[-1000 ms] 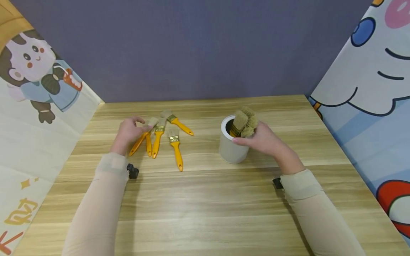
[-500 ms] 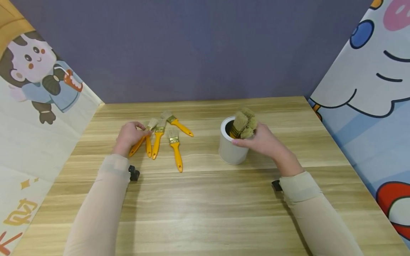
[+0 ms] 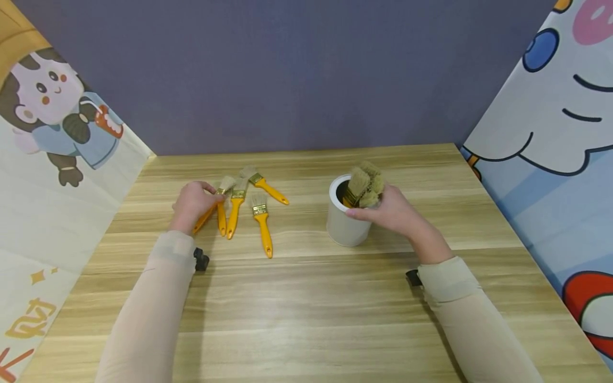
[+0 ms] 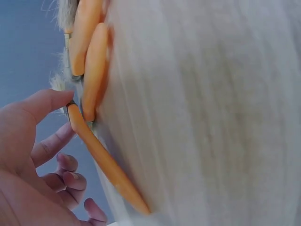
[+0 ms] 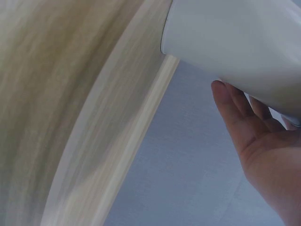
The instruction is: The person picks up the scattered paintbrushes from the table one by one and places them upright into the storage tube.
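Gripping the pale cylindrical can (image 3: 347, 229) apparently lets the right hand (image 3: 394, 213) steady it; the left hand (image 3: 193, 203) pinches 1 orange-handled bristle paintbrush (image 4: 106, 160).

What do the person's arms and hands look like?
The left sleeve and right sleeve are long, pale beige. A black block shows beside the left cuff, a second block beside the right cuff. The left hand and right hand are bare.
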{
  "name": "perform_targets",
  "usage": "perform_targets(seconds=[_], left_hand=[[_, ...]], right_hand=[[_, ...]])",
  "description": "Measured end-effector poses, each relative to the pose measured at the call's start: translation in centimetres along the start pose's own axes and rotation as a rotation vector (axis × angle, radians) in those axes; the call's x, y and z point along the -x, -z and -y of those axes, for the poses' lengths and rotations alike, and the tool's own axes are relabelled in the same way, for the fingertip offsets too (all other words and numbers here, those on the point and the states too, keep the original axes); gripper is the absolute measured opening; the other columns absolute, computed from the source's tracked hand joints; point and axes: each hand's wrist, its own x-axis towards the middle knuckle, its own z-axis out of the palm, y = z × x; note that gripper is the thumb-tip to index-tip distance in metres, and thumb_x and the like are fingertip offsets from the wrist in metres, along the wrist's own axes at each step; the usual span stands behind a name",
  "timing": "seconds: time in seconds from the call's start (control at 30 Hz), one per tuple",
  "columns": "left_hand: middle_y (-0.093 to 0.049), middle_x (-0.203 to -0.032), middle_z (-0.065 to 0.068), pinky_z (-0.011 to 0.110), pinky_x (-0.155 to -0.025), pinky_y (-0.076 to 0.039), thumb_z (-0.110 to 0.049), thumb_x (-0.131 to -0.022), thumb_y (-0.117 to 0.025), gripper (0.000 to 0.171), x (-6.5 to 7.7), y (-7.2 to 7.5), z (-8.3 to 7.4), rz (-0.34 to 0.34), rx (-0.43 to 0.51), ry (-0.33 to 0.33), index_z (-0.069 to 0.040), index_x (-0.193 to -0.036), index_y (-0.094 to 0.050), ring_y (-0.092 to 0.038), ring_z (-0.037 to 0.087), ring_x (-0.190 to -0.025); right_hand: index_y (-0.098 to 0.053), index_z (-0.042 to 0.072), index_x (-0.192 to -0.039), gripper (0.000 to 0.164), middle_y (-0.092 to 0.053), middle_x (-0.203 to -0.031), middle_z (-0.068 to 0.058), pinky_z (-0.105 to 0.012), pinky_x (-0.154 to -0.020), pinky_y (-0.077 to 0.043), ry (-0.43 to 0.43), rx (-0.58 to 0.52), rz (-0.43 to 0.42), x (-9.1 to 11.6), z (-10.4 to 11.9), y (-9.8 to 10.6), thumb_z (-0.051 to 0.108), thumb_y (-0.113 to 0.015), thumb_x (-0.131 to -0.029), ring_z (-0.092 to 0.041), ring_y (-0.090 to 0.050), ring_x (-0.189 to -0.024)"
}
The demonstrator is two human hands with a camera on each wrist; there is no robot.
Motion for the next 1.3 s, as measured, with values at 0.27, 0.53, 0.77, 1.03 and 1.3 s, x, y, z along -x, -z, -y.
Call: perform_targets(seconds=[0.27, 0.53, 0.77, 1.03, 1.3], left_hand=[[-0.071, -0.129, 0.022, 0.049, -0.076, -0.047, -0.046, -0.097, -0.069, 0.046, 1.0, 2.6, -2.4, -0.168, 0.043, -0.055, -0.007, -0.121, -0.074, -0.062, 0.035, -0.098], [-0.056, -0.15, 0.018, 0.051, -0.102, -0.043, -0.048, -0.096, -0.074, 0.051, 2.8, 5.1, -8.2, -0.241, 0.285, -0.205, -0.006, -0.124, -0.073, -0.049, 0.032, -0.124], [-0.056, -0.128, -0.003, 0.042, -0.103, -0.041, -0.053, -0.091, -0.081, 0.05, 5.9, 5.5, -14.3, -0.174, 0.505, -0.315, -0.017, -0.125, -0.074, -0.045, 0.02, -0.121], [-0.052, -0.111, -0.006, 0.032, -0.095, -0.039, -0.044, -0.09, -0.085, 0.036, 9.1, 5.3, -19.9, -0.133, 0.623, -0.47, -0.019, -0.115, -0.077, -0.042, 0.015, -0.109], [-0.06, -0.117, -0.004, 0.034, -0.107, -0.043, -0.04, -0.091, -0.085, 0.031, 10.2, 2.6, -23.8, -0.117, 0.667, -0.593, -0.018, -0.112, -0.078, -0.047, 0.015, -0.112]], right_hand=[[-0.05, 0.012, -0.154, 0.082, -0.06, -0.15, -0.018, -0.062, -0.12, -0.041, -0.002, 0.003, 0.003, -0.1, -0.1, 0.0, 0.043, -0.087, -0.088, -0.039, -0.055, -0.143], [-0.05, 0.012, -0.154, 0.081, -0.06, -0.15, -0.017, -0.062, -0.122, -0.039, -0.016, -0.036, -0.001, 0.0, -0.4, 0.1, 0.041, -0.087, -0.088, -0.039, -0.054, -0.144], [-0.044, 0.012, -0.158, 0.087, -0.057, -0.153, -0.018, -0.062, -0.123, -0.036, -0.022, -0.061, 0.0, 0.1, -0.3, 0.1, 0.039, -0.088, -0.087, -0.039, -0.051, -0.146], [-0.039, 0.012, -0.161, 0.091, -0.053, -0.156, -0.018, -0.063, -0.125, -0.034, -0.028, -0.085, 0.011, 0.0, -0.3, 0.1, 0.037, -0.088, -0.088, -0.04, -0.048, -0.149], [-0.04, 0.011, -0.159, 0.09, -0.055, -0.154, -0.018, -0.062, -0.125, -0.034, -0.013, -0.077, 0.003, 0.1, -0.2, 0.1, 0.037, -0.088, -0.088, -0.04, -0.05, -0.148]])
